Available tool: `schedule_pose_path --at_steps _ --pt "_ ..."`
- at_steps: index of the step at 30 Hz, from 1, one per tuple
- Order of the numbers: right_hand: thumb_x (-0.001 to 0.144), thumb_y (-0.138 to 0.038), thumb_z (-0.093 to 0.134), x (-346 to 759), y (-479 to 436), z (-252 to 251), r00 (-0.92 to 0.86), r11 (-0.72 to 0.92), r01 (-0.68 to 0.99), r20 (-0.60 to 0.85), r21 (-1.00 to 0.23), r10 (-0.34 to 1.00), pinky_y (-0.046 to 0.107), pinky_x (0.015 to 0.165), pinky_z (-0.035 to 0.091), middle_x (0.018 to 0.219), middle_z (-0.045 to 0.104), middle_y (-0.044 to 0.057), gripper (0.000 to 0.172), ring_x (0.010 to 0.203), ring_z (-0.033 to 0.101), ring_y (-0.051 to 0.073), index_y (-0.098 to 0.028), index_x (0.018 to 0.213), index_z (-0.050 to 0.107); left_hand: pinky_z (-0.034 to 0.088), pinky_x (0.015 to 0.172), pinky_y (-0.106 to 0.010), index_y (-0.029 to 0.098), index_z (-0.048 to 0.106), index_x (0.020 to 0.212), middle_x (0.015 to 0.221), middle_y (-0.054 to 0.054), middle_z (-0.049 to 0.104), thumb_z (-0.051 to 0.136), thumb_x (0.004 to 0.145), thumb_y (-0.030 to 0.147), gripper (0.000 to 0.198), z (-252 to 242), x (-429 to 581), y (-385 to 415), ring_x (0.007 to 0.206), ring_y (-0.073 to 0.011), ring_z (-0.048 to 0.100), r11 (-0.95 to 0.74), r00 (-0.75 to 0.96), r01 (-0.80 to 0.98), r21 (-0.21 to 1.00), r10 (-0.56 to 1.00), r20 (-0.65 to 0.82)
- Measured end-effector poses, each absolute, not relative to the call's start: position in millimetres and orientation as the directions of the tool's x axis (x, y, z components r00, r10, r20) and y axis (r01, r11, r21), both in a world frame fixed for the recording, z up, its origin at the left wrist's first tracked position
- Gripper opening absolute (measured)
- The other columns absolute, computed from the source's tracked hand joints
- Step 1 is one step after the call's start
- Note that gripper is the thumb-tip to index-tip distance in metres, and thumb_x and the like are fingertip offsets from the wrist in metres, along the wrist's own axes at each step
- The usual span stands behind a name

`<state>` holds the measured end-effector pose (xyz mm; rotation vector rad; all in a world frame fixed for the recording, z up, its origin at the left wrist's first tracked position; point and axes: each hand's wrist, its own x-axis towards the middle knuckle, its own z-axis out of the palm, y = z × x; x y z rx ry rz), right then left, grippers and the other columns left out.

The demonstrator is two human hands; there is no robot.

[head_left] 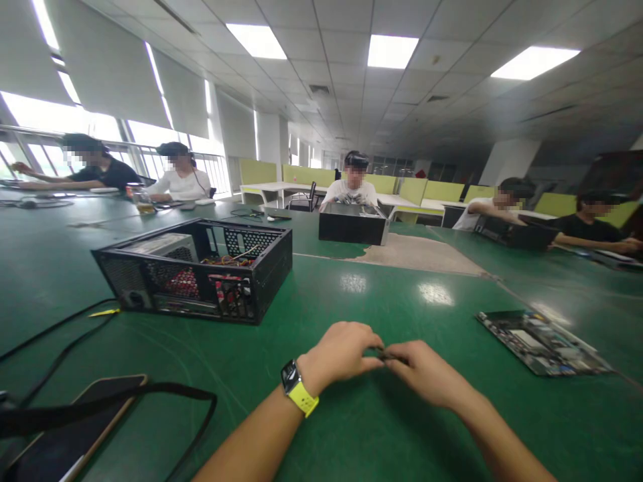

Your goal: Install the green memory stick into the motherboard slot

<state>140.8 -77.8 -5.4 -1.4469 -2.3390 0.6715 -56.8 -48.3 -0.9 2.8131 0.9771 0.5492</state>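
Observation:
Over the green table, my left hand (344,355) and my right hand (419,368) meet, fingertips pinched together on a small dark piece (382,353). Fingers cover most of that piece, and its kind cannot be made out. A watch with a yellow-green strap (300,388) sits on my left wrist. To the right of my hands lies a circuit board (545,343), flat on the table. Beyond my left hand stands an open black computer case (195,271), with a power supply and coloured wires showing inside.
A phone (80,422) and a black strap (165,389) lie at the near left, with black cables (60,355) behind them. Across the green table (321,294), a person (351,191) sits behind another computer case (352,225). Several other people work at both sides.

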Motion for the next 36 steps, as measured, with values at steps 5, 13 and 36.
schedule_pose_path --at_steps 5,13,36 --pt "0.082 -0.033 0.054 141 -94 13 -0.341 0.300 0.797 0.019 -0.525 0.940 0.025 0.062 0.039 0.077 0.070 0.001 0.022 0.072 0.061 0.018 -0.020 0.083 0.071 0.039 0.059 -0.027 0.024 0.070 0.081 0.075 -0.002 0.071 0.061 0.084 0.039 0.018 15 -61 -54 0.075 -0.0220 0.066 -0.777 0.745 0.626 0.067 0.621 0.242" --pt "0.093 -0.041 0.040 162 -112 40 -0.337 0.287 0.778 0.014 -0.558 0.941 0.024 0.058 0.041 0.072 0.065 0.001 0.034 0.062 0.058 0.014 -0.020 0.083 0.065 0.018 0.045 -0.028 0.019 0.065 0.056 0.047 -0.001 0.050 0.048 0.080 0.068 0.057 45 -85 -58 0.044 -0.0130 0.044 -0.638 0.608 0.752 0.167 0.769 0.198" --pt "0.094 -0.049 0.035 120 -107 -11 -0.253 0.293 0.729 0.154 -0.618 0.955 0.025 0.058 0.034 0.058 0.052 -0.002 0.044 0.057 0.051 0.014 -0.019 0.065 0.050 0.036 0.054 -0.020 0.014 0.062 0.080 0.065 0.002 0.054 0.066 0.078 0.036 0.022 45 -80 -49 0.058 -0.0093 0.047 -0.518 0.384 0.233 0.823 0.827 0.411"
